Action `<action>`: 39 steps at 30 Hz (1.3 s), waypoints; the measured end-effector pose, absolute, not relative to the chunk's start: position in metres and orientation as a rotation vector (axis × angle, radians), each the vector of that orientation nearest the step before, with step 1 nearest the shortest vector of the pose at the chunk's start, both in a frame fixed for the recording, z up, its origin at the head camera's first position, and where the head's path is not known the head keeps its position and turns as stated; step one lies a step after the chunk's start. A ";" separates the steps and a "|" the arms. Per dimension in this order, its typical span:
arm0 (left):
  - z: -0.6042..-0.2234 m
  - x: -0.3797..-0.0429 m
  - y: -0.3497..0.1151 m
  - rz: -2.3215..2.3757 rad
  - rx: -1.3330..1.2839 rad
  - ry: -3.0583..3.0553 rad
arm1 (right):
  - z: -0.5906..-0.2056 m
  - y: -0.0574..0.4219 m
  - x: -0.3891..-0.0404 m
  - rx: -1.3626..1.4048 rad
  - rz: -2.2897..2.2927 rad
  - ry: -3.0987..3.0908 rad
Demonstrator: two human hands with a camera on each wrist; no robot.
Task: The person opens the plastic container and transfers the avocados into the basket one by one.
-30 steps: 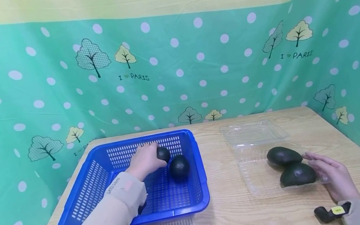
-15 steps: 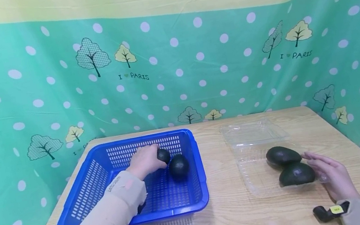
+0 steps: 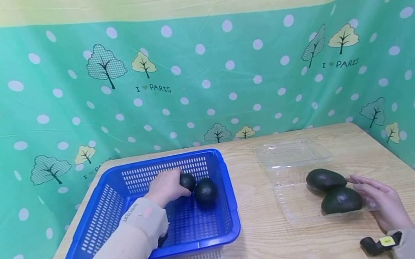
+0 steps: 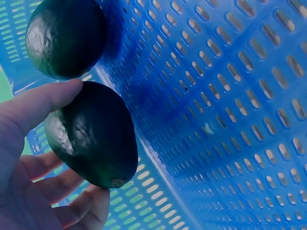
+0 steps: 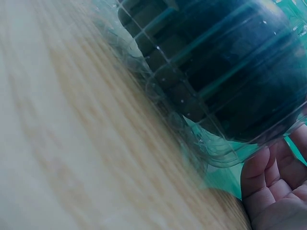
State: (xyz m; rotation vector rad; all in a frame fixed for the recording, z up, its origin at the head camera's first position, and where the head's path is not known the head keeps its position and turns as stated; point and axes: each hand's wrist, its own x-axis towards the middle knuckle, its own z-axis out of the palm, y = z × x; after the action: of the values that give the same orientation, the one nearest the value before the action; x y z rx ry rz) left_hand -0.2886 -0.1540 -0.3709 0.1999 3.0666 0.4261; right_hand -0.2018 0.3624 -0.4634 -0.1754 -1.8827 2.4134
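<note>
In the head view, my left hand (image 3: 166, 186) reaches into the blue basket (image 3: 198, 245) and holds a dark green avocado (image 4: 93, 134) against its back right part. The left wrist view shows the thumb across the top of the fruit and fingers curled along its lower side. A second avocado (image 3: 205, 191) lies right beside it in the basket. Two more avocados, one behind (image 3: 326, 179) and one in front (image 3: 341, 200), sit in a clear plastic clamshell (image 3: 292, 200). At its right side rests my right hand (image 3: 385, 202), relaxed fingers touching the edge.
The clamshell's lid (image 3: 292, 152) lies folded back toward the far side of the wooden table (image 3: 268, 248). A printed green and yellow curtain (image 3: 223, 99) hangs behind and at both sides. The basket's raised walls surround my left hand.
Almost nothing differs; both hands and the avocados keep their places, with only a very slight shift of the whole head view.
</note>
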 end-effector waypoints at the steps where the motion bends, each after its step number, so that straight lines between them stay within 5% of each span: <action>1: -0.371 -0.288 -0.154 0.430 0.200 3.065 | -0.463 0.362 -0.202 -0.176 2.413 -1.883; 39: -0.368 -0.289 -0.153 0.465 0.190 3.050 | -0.464 0.364 -0.204 -0.214 2.395 -1.899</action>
State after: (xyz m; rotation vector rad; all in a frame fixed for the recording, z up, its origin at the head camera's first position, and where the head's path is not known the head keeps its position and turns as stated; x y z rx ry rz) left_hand -0.2891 -0.1531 -0.3675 0.1905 3.0499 0.4651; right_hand -0.2039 0.3639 -0.4637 -0.2136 -1.8985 2.3948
